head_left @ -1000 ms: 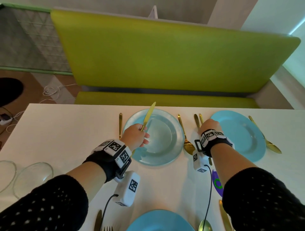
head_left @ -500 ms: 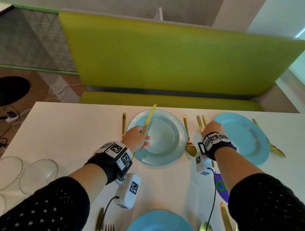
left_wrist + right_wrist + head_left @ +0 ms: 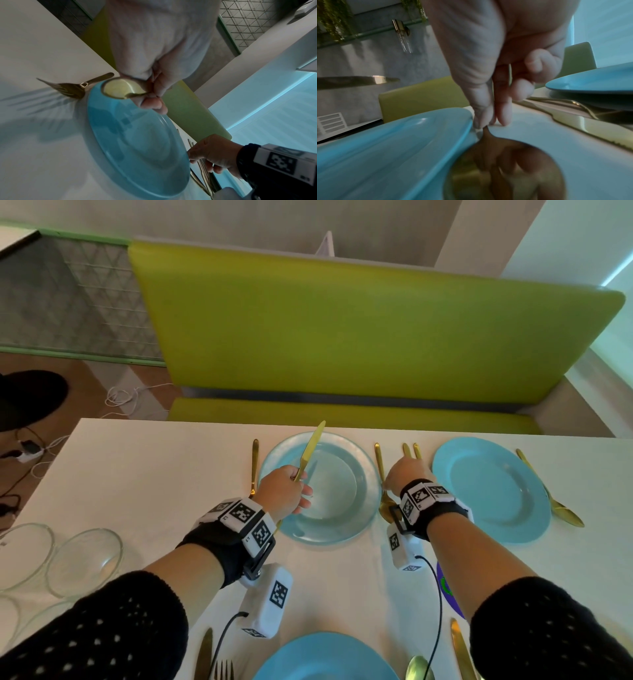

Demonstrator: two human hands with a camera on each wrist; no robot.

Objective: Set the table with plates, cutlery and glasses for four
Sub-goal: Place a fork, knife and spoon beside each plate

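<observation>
A: Item one, left hand (image 3: 281, 492)?
B: Fingers curled round the handle of a gold knife (image 3: 310, 449), thumb and forefinger pinching it. The blade points toward twelve o'clock, raised above the glassy pale-blue plate (image 3: 342, 501).

A: Item two, right hand (image 3: 404, 474)?
B: Down on the white table (image 3: 144, 474) at three o'clock of that plate. Thumb and forefinger tips are pressed together on the stem of a gold spoon (image 3: 381, 474); the other fingers are curled above the table. The spoon lies just beside the plate's rim, bowl toward six.

A: Further cutlery?
B: A gold fork (image 3: 254, 463) lies at nine o'clock of the glassy plate. Two gold handles (image 3: 411, 450) show past the right hand at twelve, between the two far plates. A second gold spoon (image 3: 551, 501) lies at three o'clock of the solid blue plate (image 3: 493, 491).

A: Near setting?
B: A third blue plate (image 3: 325, 655) at six o'clock, with knife and fork (image 3: 224, 669) at its nine and another spoon (image 3: 419, 667) and knife at its three.

A: Glassware?
B: Clear glass bowls (image 3: 85, 559) grouped at eight o'clock on the table edge.

A: Backdrop?
B: A green bench (image 3: 359, 337) at twelve.
</observation>
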